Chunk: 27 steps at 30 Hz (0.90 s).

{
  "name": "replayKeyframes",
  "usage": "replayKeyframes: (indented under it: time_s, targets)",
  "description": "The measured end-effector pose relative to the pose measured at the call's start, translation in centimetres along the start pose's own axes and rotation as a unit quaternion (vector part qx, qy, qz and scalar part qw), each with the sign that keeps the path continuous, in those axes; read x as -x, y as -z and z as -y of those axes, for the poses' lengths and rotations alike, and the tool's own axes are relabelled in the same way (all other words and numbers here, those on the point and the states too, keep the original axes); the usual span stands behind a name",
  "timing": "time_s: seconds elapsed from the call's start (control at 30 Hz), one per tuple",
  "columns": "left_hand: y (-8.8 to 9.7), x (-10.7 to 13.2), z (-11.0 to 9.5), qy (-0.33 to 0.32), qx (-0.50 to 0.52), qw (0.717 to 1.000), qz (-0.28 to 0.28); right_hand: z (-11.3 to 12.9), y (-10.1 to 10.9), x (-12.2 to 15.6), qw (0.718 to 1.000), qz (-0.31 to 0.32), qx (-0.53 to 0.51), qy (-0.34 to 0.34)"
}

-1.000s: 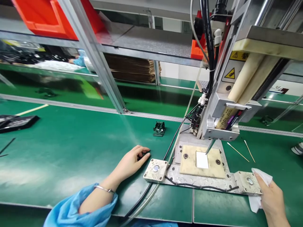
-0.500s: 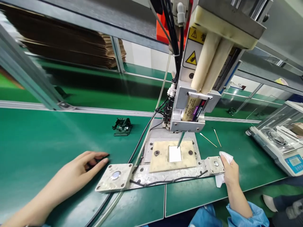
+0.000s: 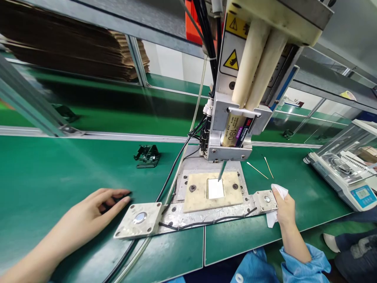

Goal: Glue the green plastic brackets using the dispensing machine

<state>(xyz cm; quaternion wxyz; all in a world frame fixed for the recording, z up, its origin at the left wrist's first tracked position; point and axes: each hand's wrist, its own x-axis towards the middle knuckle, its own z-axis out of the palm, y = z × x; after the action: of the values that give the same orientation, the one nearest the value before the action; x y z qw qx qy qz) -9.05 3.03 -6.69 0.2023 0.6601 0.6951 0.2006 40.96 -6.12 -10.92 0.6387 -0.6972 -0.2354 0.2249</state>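
Observation:
My left hand (image 3: 94,216) rests on the green bench beside the left metal button block (image 3: 138,220), fingers loosely bent and thumb apart, holding nothing. A crumpled white wipe (image 3: 273,204) is gripped in my right hand (image 3: 286,208), which is against the outer side of the right button block (image 3: 265,202). Between the hands, a cream fixture plate (image 3: 194,200) lies on a metal base, with a white square (image 3: 216,189) in its opening. Over that square the thin nozzle (image 3: 222,171) of a dispensing machine (image 3: 231,152) points down; whether it touches cannot be made out.
A small black bracket-like part (image 3: 147,156) stands back left. Two cotton swabs (image 3: 268,168) lie right of the machine, and a scale with clear walls (image 3: 347,173) is farther right. Black cables (image 3: 172,177) run past the base's left side. A person's leg and shoe (image 3: 331,242) show lower right.
The view has shifted slightly, so the machine and bench appear a little farther left. Both hands keep their places by the button blocks, and the wipe stays in my right hand.

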Motion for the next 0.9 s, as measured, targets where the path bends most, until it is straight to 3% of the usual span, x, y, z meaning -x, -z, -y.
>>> replayKeyframes:
  time_s: [0.17,0.9]
  targets:
    - [0.4,0.2,-0.8,0.041,0.027,0.998,0.027,-0.3,0.1,-0.1,1.0,0.0,0.0,-0.006]
    - [-0.1,0.0,0.2,0.001,-0.001,1.0,0.02,-0.6,0.1,-0.2,1.0,0.001,-0.017,-0.014]
